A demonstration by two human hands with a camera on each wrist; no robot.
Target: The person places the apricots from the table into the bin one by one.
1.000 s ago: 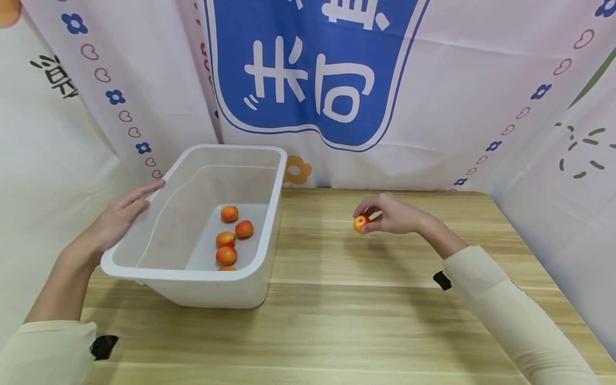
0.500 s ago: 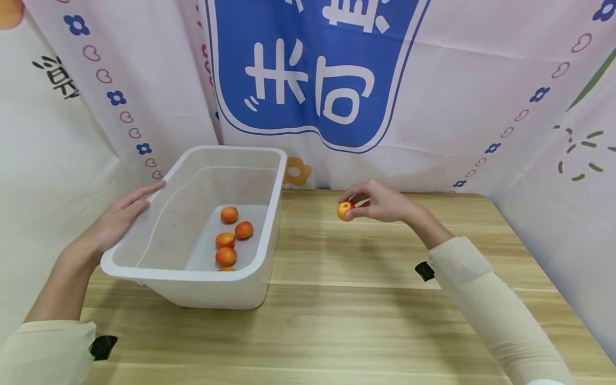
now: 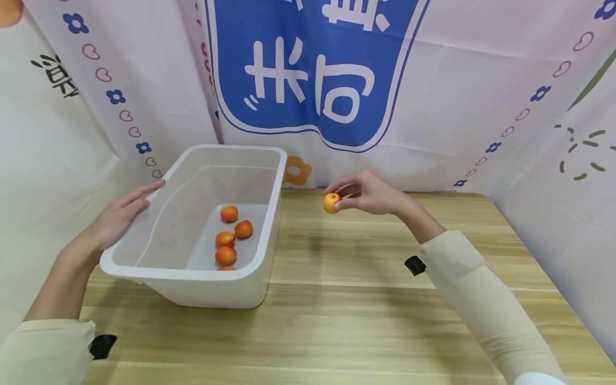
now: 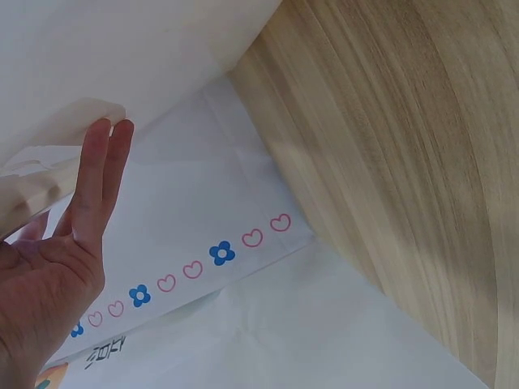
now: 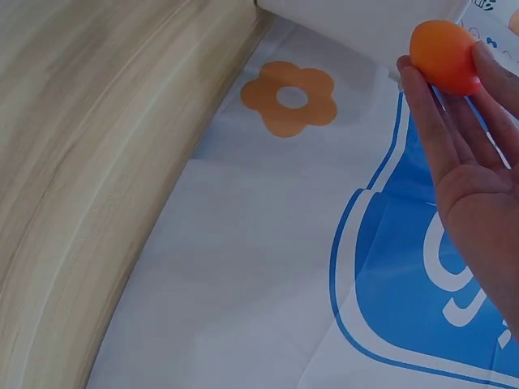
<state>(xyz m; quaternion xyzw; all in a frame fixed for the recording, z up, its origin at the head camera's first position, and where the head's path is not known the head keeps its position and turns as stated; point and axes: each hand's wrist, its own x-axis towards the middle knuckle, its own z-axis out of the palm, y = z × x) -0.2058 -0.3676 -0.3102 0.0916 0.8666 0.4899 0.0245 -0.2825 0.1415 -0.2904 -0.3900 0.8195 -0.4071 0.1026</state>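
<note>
In the head view my right hand pinches a small orange-red fruit between thumb and fingers, above the table to the right of a translucent white plastic bin. The right wrist view shows the same smooth, rounded fruit at the fingertips. Several similar fruits lie on the bin's floor, one partly hidden by the near wall. My left hand rests at the bin's left rim. Seen from the left wrist, that hand has straight fingers lying against the bin's outer side.
The bin stands on the left part of a wood-grain table. A white printed cloth with a blue panel hangs behind the table and along both sides.
My right hand has moved left and slightly away from me, carrying the fruit closer to the bin. The left hand, bin and fruits inside stay where they were.
</note>
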